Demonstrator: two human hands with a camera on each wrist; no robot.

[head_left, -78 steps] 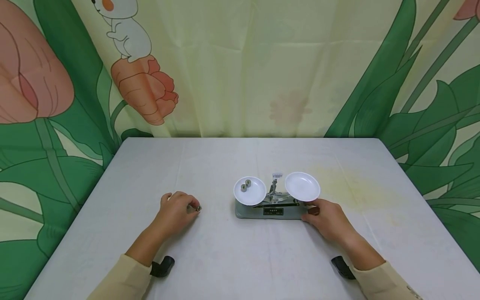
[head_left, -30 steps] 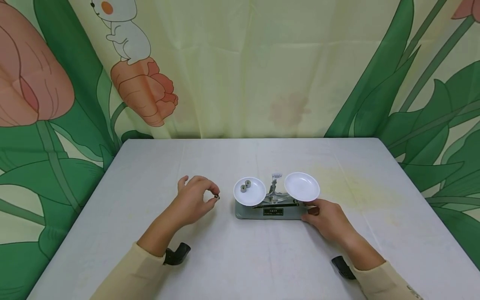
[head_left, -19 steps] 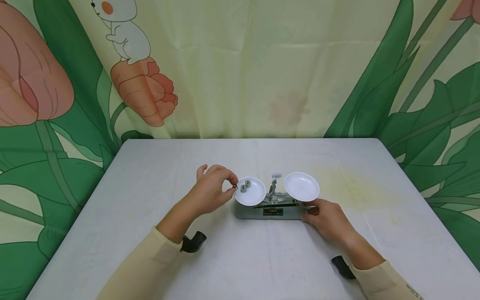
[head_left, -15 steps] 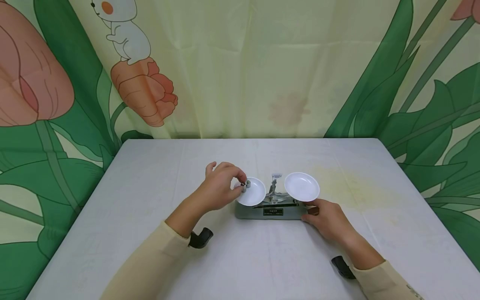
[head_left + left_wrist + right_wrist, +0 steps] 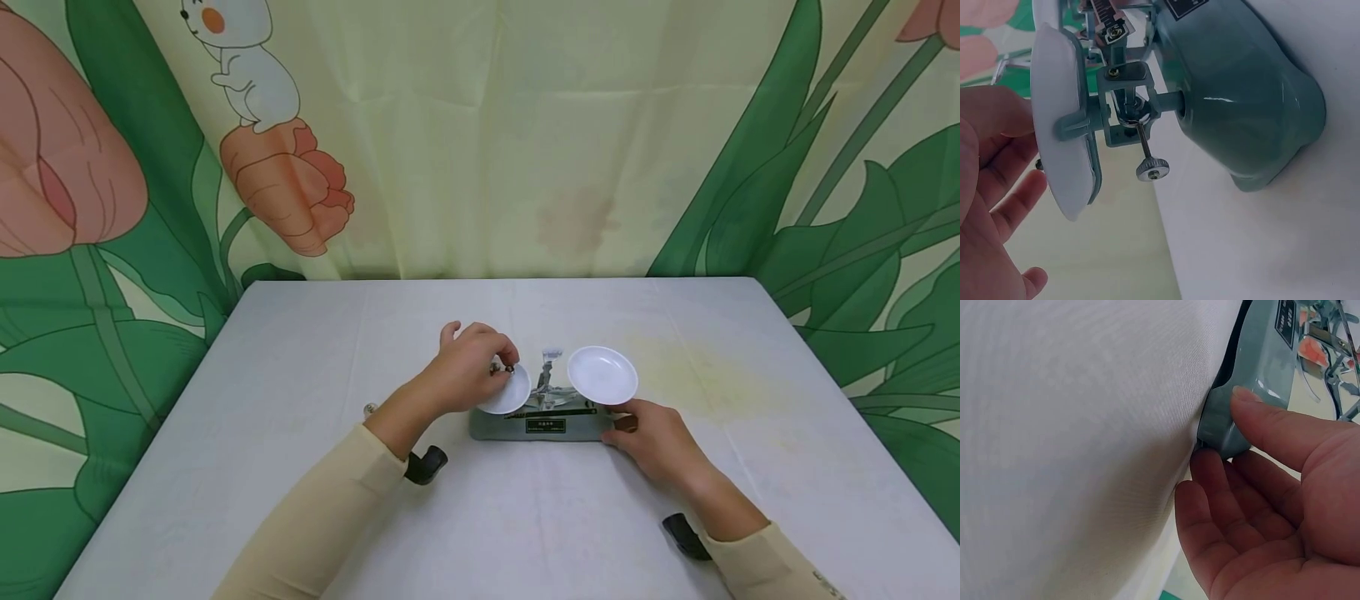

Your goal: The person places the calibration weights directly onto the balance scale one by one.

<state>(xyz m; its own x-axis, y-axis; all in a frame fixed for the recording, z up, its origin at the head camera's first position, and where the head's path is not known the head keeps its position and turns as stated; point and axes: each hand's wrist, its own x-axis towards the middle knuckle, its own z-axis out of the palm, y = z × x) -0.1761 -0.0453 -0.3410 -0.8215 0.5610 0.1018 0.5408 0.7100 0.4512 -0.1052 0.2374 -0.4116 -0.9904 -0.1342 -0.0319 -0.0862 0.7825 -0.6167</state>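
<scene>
A balance scale with a grey-green base (image 5: 495, 427) stands on the table. Its left white pan (image 5: 513, 396) is partly covered by my left hand (image 5: 468, 371), which reaches over it and pinches a small metal nut (image 5: 510, 368) between thumb and index finger. Another nut (image 5: 495, 367) shows on that pan behind the fingers; the rest of the pan is hidden. In the left wrist view, the pan (image 5: 1060, 125) stands between the fingertips and the pivot. The right pan (image 5: 602, 375) holds nothing. My right hand (image 5: 652, 437) grips the base's right end, thumb on top (image 5: 1260, 415).
A small metal piece (image 5: 370, 409) lies on the white-covered table (image 5: 525, 517), beside my left wrist. Black wrist cameras (image 5: 426, 465) sit at both cuffs. A printed curtain (image 5: 480, 167) hangs behind the table's far edge.
My left hand has carried the nut rightward from the left of the table to over the left pan. A small metal piece now shows beside my left wrist. My right hand stays on the base.
</scene>
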